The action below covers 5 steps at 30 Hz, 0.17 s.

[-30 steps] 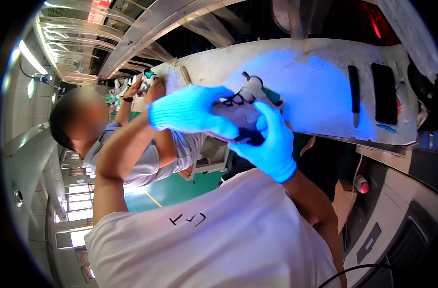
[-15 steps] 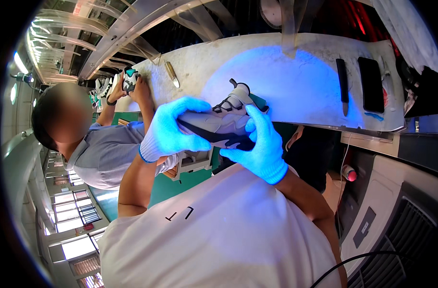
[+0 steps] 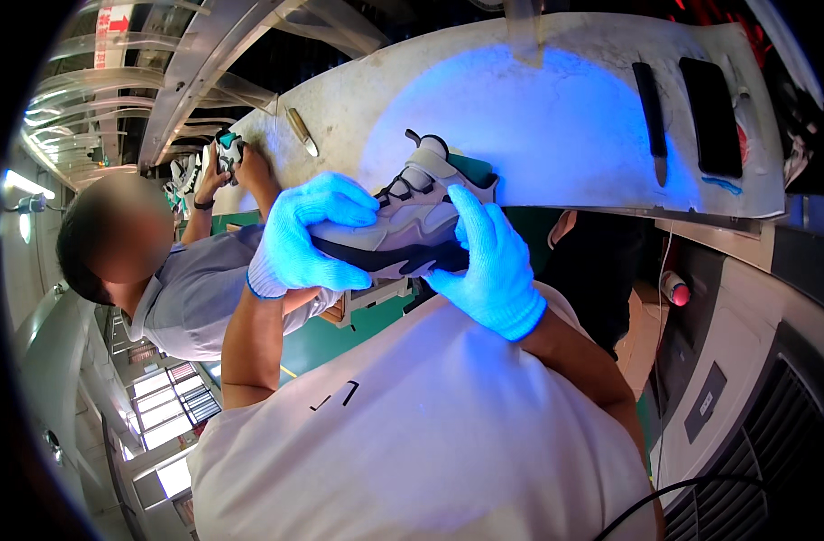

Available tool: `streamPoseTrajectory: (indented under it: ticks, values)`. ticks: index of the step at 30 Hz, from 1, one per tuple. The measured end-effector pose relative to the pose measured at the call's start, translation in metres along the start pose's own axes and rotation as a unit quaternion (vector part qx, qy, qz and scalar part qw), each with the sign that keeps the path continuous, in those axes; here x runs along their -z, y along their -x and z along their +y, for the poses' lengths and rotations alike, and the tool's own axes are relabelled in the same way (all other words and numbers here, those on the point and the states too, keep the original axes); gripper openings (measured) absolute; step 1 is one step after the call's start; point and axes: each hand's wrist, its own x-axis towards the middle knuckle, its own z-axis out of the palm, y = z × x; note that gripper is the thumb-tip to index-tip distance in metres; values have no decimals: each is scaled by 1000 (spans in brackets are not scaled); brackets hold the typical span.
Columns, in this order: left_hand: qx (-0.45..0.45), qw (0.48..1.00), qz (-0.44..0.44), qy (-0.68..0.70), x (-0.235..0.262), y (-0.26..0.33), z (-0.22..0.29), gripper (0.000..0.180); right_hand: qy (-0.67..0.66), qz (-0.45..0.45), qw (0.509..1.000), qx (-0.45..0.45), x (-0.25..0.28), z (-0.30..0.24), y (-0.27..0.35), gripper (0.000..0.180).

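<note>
Between my two gloved hands is a sneaker [image 3: 414, 221], grey and white with black trim, dark laces and a teal patch at the heel. Its toe points left and its sole faces toward me. My left hand [image 3: 308, 234] wraps the toe end, fingers over the top and thumb underneath. Around the heel end, my right hand [image 3: 493, 266] grips with its thumb below and fingers along the side. Both knit gloves glow bright blue under the light. The sneaker is held just off the near edge of the worktable [image 3: 340, 108].
A black-handled knife [image 3: 651, 122] and a black phone [image 3: 710, 117] lie at the table's right. Another blade with a tan handle [image 3: 301, 132] rests at the left. A co-worker [image 3: 195, 288] at the left holds another shoe [image 3: 229, 153]. A pale machine [image 3: 727, 361] stands at the right.
The sneaker and both hands appear slightly farther left, still in the same grip. The view has shifted, so the table and its tools sit higher in the picture.
</note>
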Motion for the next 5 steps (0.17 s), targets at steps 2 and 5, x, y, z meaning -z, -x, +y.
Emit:
streamPoseTrajectory:
  ticks: [2,5]
  values:
    - [1,1000,-7,6,2,0,-3,65,3,11,1000,-6,1,0,-3,116]
    - [21,1000,-16,14,2,3,-4,67,8,-6,1000,-28,3,-1,-6,115]
